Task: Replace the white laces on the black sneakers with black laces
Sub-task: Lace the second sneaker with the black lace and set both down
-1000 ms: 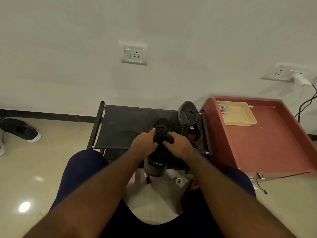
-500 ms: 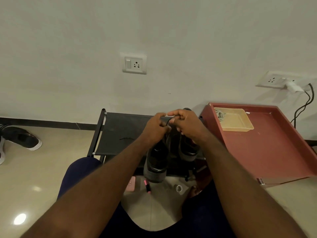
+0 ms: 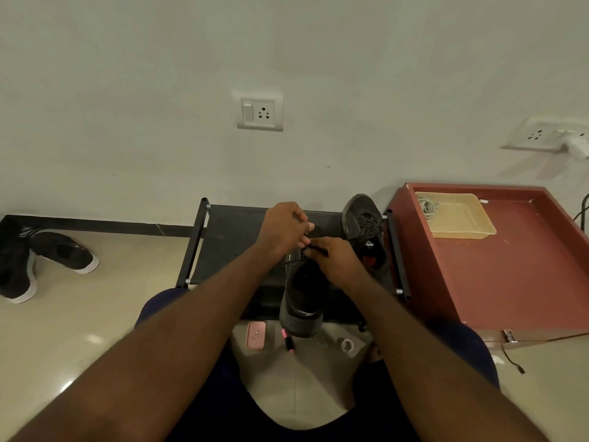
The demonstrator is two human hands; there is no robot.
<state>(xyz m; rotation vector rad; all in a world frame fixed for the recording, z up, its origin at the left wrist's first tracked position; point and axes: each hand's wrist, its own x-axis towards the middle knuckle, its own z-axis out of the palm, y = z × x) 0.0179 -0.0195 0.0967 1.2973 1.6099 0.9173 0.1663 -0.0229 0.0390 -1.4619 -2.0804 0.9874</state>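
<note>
Where the white wall [image 3: 159, 90] meets the tiled floor [image 3: 79, 330], a red desk [image 3: 510, 275] with a raised rim is set at the right. A black shoe rack [image 3: 232, 244] is stood just beside it, on its left. A pair of black shoes [image 3: 60, 253] with white soles is left on the floor at the far left, well apart from the rack.

At the right end of the rack's top shelf, the far black sneaker [image 3: 363, 218] is laid with its toe toward the wall. The near black sneaker [image 3: 302, 298] is seen at the rack's front edge, its heel overhanging the floor and its opening turned up.

A shallow yellow tray [image 3: 462, 224] is placed at the back left of the desk, and a coil of white cord [image 3: 427, 205] is lodged in its far left corner.

The left hand [image 3: 282, 228] is raised over the near sneaker's tongue, its fingers curled and pinched on a black lace [image 3: 317, 249]. The right hand [image 3: 341, 261] is set just beside it, its fingers closed on the same lace.

A wall socket [image 3: 259, 111] is fixed above the rack, and a second socket [image 3: 538, 135] with a white plug is fixed above the desk.

Below the near sneaker's heel, a pink phone [image 3: 256, 334], a pink marker [image 3: 288, 342] and a small roll of tape [image 3: 347, 345] are laid on the floor.
</note>
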